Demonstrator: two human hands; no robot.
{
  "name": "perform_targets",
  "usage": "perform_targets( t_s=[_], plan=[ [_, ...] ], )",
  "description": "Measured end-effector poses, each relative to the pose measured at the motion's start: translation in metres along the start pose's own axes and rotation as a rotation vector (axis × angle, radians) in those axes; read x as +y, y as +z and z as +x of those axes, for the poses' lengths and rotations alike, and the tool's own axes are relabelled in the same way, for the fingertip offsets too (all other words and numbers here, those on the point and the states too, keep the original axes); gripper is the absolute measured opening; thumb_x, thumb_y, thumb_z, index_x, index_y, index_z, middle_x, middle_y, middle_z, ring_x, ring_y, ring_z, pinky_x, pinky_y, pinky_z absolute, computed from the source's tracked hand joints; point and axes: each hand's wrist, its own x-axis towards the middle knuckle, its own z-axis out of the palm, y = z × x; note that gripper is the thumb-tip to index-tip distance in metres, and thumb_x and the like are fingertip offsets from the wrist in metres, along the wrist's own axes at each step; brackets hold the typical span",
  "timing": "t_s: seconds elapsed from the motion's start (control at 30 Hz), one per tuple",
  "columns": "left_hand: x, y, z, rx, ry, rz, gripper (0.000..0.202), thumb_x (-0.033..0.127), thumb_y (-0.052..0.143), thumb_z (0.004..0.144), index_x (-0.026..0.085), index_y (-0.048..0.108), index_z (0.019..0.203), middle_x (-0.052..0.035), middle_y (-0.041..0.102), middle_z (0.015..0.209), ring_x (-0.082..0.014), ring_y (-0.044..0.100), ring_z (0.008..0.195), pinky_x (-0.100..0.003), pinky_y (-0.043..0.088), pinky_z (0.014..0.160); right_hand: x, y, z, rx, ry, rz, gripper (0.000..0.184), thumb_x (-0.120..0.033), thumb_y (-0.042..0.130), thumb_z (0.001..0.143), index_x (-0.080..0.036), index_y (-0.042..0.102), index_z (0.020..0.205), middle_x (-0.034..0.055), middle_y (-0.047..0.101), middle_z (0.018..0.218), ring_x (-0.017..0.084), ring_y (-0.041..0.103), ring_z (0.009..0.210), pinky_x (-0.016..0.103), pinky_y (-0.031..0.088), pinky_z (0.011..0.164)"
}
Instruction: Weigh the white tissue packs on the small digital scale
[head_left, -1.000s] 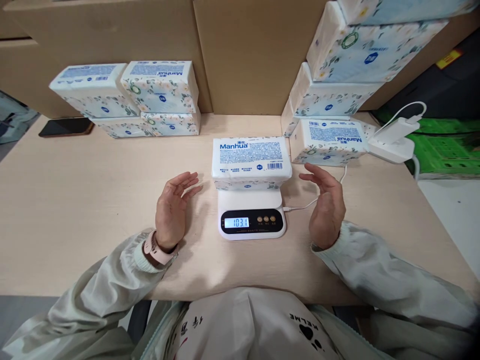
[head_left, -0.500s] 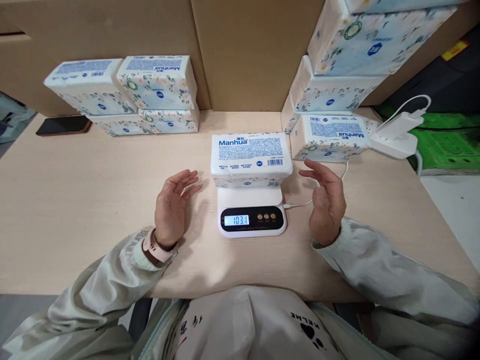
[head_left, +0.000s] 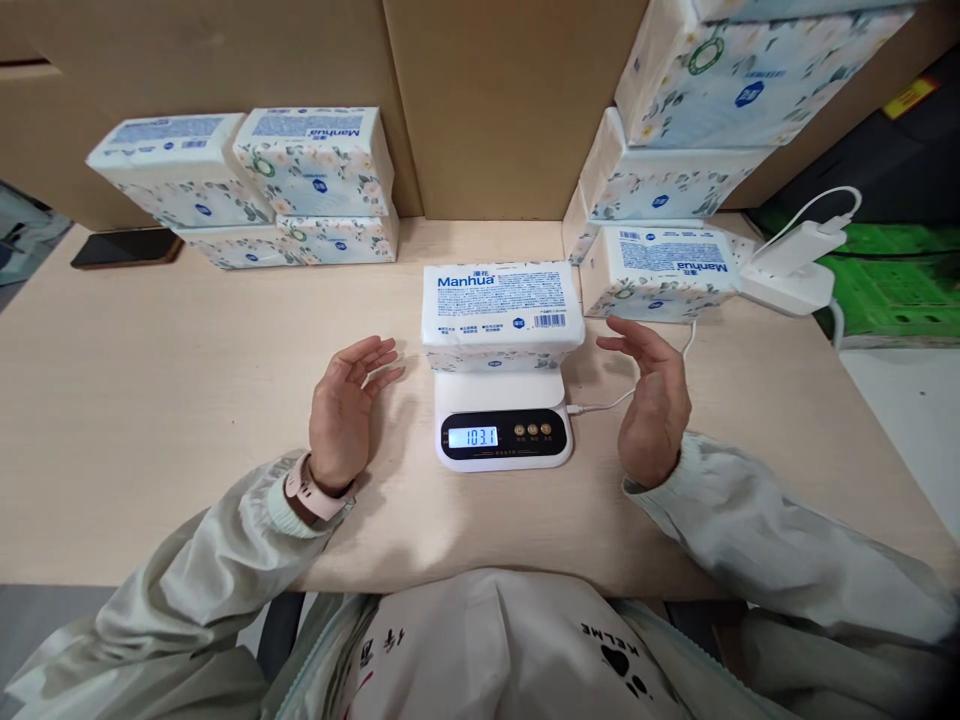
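Weighing well: left hand (head_left: 343,422), right hand (head_left: 652,412), fingers loose, empty, off the boxy white-plastic tissue pack (head_left: 502,312) and flat white-plastic scale (head_left: 499,392).

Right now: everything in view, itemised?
Table: 1, pale wood, centre
Scale: 1, white and black, mid-table
Tissue pack: 1, white and blue, on scale
Left packs: 4 visible, white floral, back left
Right packs: 5 or more, white floral, back right
Phone: 1, dark, beside left packs
Cardboard: count unclear, brown, behind packs
Power strip: 1, white, beside right packs
Scale cable: 1, white, scale's right
Green object: 1, bright green, far right
Dark object: 1, black and yellow, behind green object
Watch: 1, pink, left wrist
Jacket: 1, pale green, both arms
Top: 1, light grey, torso
Left hand, right hand: 1 each, bare, flanking scale
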Motion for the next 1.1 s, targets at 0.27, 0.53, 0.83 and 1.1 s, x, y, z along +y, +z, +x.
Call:
perform_targets(
  t_s=[0.27, 0.53, 0.83, 1.1],
  plan=[
    [-0.001, 0.000, 0.000, -0.001, 0.010, -0.004, 0.050, 0.064, 0.065, 0.092, 0.021, 0.079, 0.113, -0.0133, 0.077, 0.123, -0.0264, 0.073, 0.115, -0.042, 0.062, 0.099, 0.002, -0.002, 0.000, -0.018, -0.029, -0.010, 0.048, -0.053, 0.039, 0.110, -0.039, 0.059, 0.151, 0.0042, 0.067, 0.150, 0.030, 0.070, 0.126, 0.060, 0.052, 0.115],
    [-0.002, -0.003, -0.001, -0.045, 0.021, -0.008, 0.050, 0.064, 0.062, 0.095, 0.022, 0.079, 0.116, -0.0132, 0.077, 0.126, -0.0278, 0.071, 0.122, -0.047, 0.060, 0.108, 0.003, -0.002, 0.000, -0.022, -0.042, -0.016, 0.047, -0.052, 0.038, 0.111, -0.039, 0.058, 0.152, 0.0031, 0.067, 0.149, 0.029, 0.070, 0.127, 0.058, 0.053, 0.115],
    [0.002, 0.019, 0.000, -0.278, -0.059, -0.013, 0.061, 0.069, 0.057, 0.099, 0.027, 0.070, 0.141, -0.0082, 0.053, 0.165, -0.0309, 0.045, 0.160, -0.055, 0.033, 0.137, 0.001, 0.000, 0.005, -0.314, 0.048, -0.157, 0.068, -0.058, 0.043, 0.109, -0.038, 0.027, 0.172, 0.0062, 0.040, 0.177, 0.035, 0.038, 0.164, 0.070, 0.026, 0.135],
    [0.053, 0.057, 0.041, -0.381, 0.274, 0.015, 0.039, 0.045, 0.074, 0.099, 0.027, 0.072, 0.133, -0.0019, 0.057, 0.161, -0.0311, 0.029, 0.168, -0.049, 0.031, 0.140, -0.046, 0.053, 0.084, -0.494, -0.020, -0.006, 0.094, -0.075, 0.053, 0.100, -0.036, 0.010, 0.175, 0.0076, 0.040, 0.175, 0.033, 0.032, 0.166, 0.062, 0.026, 0.139]
  ],
)
